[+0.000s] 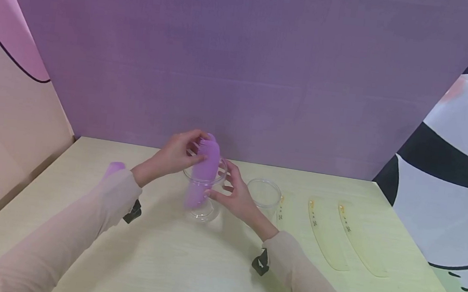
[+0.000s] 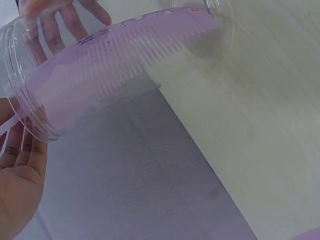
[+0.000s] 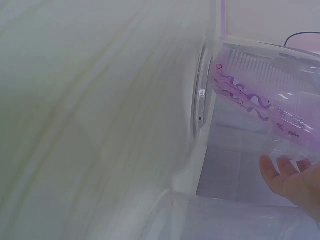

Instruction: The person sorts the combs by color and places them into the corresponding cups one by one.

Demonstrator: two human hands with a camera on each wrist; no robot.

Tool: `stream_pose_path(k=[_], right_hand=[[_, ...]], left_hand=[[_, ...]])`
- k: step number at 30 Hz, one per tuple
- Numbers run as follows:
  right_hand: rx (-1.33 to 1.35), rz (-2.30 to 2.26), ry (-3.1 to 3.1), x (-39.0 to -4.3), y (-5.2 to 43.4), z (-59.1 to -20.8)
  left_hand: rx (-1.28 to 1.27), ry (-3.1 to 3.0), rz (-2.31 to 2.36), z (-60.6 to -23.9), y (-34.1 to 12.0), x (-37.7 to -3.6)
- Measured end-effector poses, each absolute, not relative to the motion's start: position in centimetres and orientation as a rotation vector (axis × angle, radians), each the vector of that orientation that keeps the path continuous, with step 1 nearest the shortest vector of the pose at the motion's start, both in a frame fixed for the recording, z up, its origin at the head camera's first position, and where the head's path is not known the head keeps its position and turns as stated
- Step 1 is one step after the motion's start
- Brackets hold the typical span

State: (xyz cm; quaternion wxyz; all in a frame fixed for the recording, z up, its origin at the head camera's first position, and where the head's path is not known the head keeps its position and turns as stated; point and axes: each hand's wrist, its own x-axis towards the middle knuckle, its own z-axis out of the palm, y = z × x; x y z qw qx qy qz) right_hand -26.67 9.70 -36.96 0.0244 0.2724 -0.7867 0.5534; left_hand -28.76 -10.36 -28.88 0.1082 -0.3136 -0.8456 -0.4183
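My left hand [image 1: 179,152] pinches the upper end of a purple comb [image 1: 208,160], whose lower part stands tilted inside a clear plastic cup [image 1: 210,212]. In the left wrist view the comb's teeth [image 2: 115,65] show through the cup wall. Around the cup's right side, near the rim, curve the thumb and fingers of my right hand [image 1: 235,193]. Its fingertips [image 3: 285,167] are at the cup wall in the right wrist view. The cup's base is at the tabletop.
Right of my right hand stands a second clear cup [image 1: 264,192]. Several pale yellow combs, among them a middle one [image 1: 326,241] and a right one [image 1: 362,243], lie farther right. A purple piece [image 1: 115,167] shows behind my left forearm. A purple backdrop [image 1: 242,70] closes off the table's far edge.
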Motion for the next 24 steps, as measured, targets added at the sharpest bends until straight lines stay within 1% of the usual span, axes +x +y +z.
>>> stream_pose_path(k=[9, 24], right_hand=[[0.849, 1.704, -2.422, -26.61, 9.69, -36.95], [0.855, 1.711, -2.412, -26.71, 9.68, -37.06]], left_hand=[[-0.936, -2.474, -1.242, -29.12, -10.58, -29.17], [-0.833, -2.498, -1.154, -28.79, -10.76, -28.99]])
